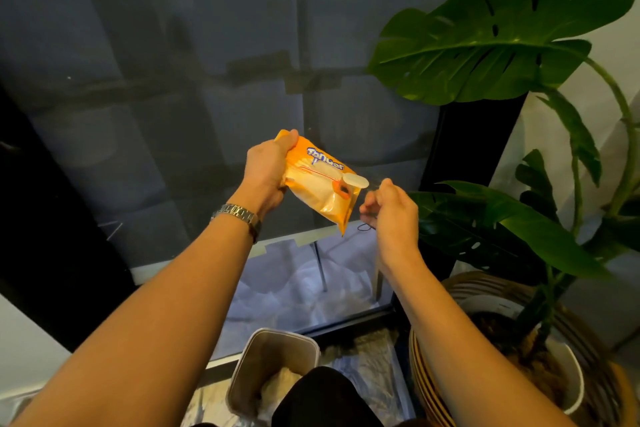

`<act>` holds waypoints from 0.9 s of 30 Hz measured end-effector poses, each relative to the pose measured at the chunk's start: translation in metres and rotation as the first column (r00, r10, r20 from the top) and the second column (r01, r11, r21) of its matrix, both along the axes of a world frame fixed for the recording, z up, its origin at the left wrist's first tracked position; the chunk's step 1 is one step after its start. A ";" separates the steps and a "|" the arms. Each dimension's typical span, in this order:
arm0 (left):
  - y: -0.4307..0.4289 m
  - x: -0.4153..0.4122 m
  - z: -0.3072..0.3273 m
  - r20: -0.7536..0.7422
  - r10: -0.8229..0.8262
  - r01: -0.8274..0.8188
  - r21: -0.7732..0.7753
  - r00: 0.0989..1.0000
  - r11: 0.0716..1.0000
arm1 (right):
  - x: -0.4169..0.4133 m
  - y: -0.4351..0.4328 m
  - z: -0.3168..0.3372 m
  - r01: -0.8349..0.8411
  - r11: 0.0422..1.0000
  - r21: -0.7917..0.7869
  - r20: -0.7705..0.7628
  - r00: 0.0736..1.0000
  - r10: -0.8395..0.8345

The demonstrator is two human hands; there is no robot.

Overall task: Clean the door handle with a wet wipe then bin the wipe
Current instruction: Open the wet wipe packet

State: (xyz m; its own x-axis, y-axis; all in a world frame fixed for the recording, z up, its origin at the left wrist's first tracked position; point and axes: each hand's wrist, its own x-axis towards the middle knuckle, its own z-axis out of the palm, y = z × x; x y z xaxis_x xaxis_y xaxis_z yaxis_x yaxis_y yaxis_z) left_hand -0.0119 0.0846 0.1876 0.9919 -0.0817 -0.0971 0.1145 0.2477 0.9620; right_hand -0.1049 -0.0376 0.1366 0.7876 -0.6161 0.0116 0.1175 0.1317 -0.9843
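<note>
One dark glass door panel fills the field; it is smooth and reflective, set in a black frame, with strips of pale tape along its lower edge. One potted plant stands at right, with at least four glossy green leaves, the uppermost broad and deeply split. It rises from one white round pot of brown soil, set inside one woven basket with a banded rim. Crinkled clear plastic sheeting covers the floor.

One bin sits on the floor below the hands, just inside the door; it is a grey, open-topped rectangle with rounded corners, holding pale crumpled material. A dark clothed knee overlaps its near edge.

Two bare forearms reach forward. The left hand grips the upper end of one wet wipe pack, fingers curled round it. The pack is a soft, shiny orange pouch with blue lettering, held tilted in the air in front of the glass, between the two hands. One white oval tab stands out from its face. The right hand is just beside the pack's lower end — fingers curled, tips pinching what appears to be a thin clear flap.

One metal link watch circles the left wrist.
</note>
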 end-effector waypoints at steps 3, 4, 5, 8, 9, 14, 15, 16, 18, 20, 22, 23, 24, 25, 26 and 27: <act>-0.004 -0.001 0.005 0.082 -0.183 0.168 0.157 0.980 0.973 | -0.006 -0.011 -0.003 -0.131 0.959 0.252 -0.086 0.984 0.157; -0.006 -0.002 0.007 0.113 -0.243 0.209 0.250 0.963 0.945 | -0.010 -0.016 -0.004 -0.158 0.938 0.310 -0.087 0.977 0.194; -0.008 -0.002 0.008 0.135 -0.297 0.239 0.334 0.945 0.912 | -0.012 -0.020 -0.003 -0.159 0.924 0.348 -0.078 0.977 0.197; -0.015 -0.005 0.011 0.162 -0.432 0.309 0.486 0.887 0.817 | -0.013 -0.033 0.003 -0.089 0.896 0.436 -0.014 0.994 0.106; -0.017 -0.008 0.012 0.166 -0.466 0.324 0.522 0.869 0.789 | -0.012 -0.035 0.005 -0.072 0.895 0.440 -0.007 0.996 0.084; -0.026 -0.019 0.018 0.120 -0.608 0.417 0.623 0.785 0.661 | -0.015 -0.032 0.004 -0.378 0.915 0.144 -0.084 0.916 0.391; -0.028 -0.021 0.020 0.110 -0.623 0.431 0.628 0.775 0.648 | -0.016 -0.032 0.003 -0.503 0.859 0.096 -0.099 0.854 0.511; -0.028 -0.022 0.021 0.108 -0.626 0.429 0.637 0.772 0.640 | -0.018 -0.032 0.003 -0.598 0.798 0.074 -0.111 0.791 0.602; -0.028 -0.020 0.023 0.134 -0.609 0.369 0.689 0.782 0.624 | -0.019 -0.036 -0.003 -0.694 0.717 0.066 -0.126 0.707 0.696; -0.027 -0.015 0.023 0.190 -0.582 0.234 0.785 0.791 0.574 | -0.018 -0.037 -0.008 -0.730 0.681 0.055 -0.148 0.669 0.728; -0.025 -0.010 0.019 0.267 -0.552 0.068 0.856 0.790 0.512 | -0.018 -0.036 -0.012 -0.722 0.689 0.066 -0.163 0.674 0.721; -0.025 -0.009 0.018 0.324 -0.533 -0.014 0.864 0.782 0.504 | -0.016 -0.036 -0.013 -0.710 0.700 0.085 -0.166 0.682 0.712; -0.024 -0.008 0.017 0.395 -0.516 -0.091 0.851 0.760 0.517 | -0.016 -0.036 -0.014 -0.696 0.709 0.108 -0.165 0.691 0.704; -0.024 -0.010 0.016 0.476 -0.510 -0.165 0.826 0.716 0.540 | -0.016 -0.036 -0.016 -0.680 0.720 0.136 -0.162 0.702 0.694; -0.024 -0.012 0.016 0.542 -0.533 -0.224 0.807 0.650 0.547 | -0.015 -0.036 -0.017 -0.665 0.727 0.174 -0.150 0.711 0.687; -0.025 -0.015 0.015 0.567 -0.587 -0.258 0.809 0.578 0.528 | -0.014 -0.035 -0.019 -0.644 0.734 0.216 -0.130 0.726 0.676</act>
State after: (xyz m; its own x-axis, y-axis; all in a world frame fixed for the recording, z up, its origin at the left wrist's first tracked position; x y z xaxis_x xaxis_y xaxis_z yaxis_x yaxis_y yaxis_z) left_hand -0.0264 0.0597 0.2029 0.6691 -0.5659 0.4818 -0.7429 -0.5268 0.4131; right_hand -0.1191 -0.0728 0.1177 0.9713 0.0792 -0.2241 -0.2369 0.2474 -0.9395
